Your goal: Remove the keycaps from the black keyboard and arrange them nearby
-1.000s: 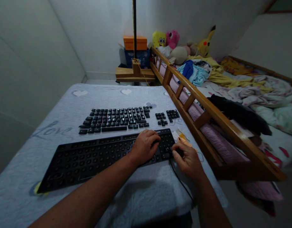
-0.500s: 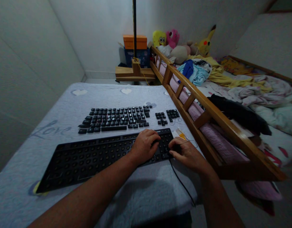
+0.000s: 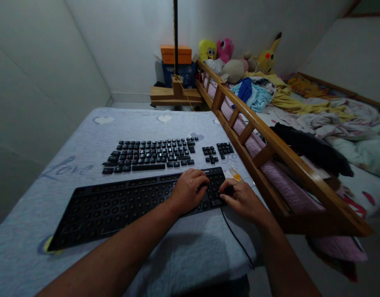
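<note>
A black keyboard point(image 3: 115, 204) lies slanted across the bed-like surface, its key positions mostly bare of caps. My left hand point(image 3: 191, 187) rests on its right part, fingers curled together with the thumb; something dark shows in the gap, too hidden to name. At the number pad on the right end, my right hand point(image 3: 239, 198) is closed in a pinch, thumb and forefinger close together. Whatever sits between those fingertips is too small to make out. Beyond the keyboard, loose black keycaps point(image 3: 149, 153) are laid out in keyboard order, with smaller groups of keycaps point(image 3: 225, 148) at their right.
A small packet with orange point(image 3: 236, 175) lies beside my right hand. The keyboard's cable point(image 3: 236, 237) runs toward the near edge. A wooden bed rail point(image 3: 258, 132) borders the right side, with clothes and plush toys behind it. An orange box point(image 3: 176, 54) stands at the back.
Almost nothing differs. My right hand's fingers have shifted very slightly at the number pad; my left hand and the keycaps stay where they were.
</note>
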`<state>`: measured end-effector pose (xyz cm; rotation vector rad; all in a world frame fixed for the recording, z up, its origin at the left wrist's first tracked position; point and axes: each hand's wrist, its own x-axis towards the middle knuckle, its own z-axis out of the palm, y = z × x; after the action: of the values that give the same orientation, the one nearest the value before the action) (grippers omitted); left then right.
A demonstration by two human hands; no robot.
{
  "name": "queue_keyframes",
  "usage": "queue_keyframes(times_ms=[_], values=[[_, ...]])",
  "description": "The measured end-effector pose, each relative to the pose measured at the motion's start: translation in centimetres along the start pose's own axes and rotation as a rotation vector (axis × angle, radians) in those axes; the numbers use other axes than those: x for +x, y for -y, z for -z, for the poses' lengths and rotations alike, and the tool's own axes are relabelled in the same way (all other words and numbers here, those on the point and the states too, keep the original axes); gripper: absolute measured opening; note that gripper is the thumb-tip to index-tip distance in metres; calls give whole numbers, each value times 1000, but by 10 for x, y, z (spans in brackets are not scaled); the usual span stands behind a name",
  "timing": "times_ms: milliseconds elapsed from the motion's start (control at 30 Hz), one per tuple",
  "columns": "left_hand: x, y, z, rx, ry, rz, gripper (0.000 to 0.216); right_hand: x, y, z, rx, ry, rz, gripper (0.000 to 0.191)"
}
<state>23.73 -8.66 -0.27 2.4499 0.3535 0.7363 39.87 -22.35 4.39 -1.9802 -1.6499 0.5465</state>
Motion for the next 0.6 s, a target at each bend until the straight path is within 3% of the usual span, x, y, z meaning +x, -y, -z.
queue_keyframes(times_ms=[200, 400, 600], values=[[0, 0, 0, 10, 28, 4, 14, 10, -1, 7, 73, 85, -46, 4], [-1, 2, -2, 32, 45, -14, 15, 27, -5, 15, 51, 174, 45, 10], [0, 1, -1, 28, 49, -21, 15, 39, -14, 20, 160, 292, 17, 9]])
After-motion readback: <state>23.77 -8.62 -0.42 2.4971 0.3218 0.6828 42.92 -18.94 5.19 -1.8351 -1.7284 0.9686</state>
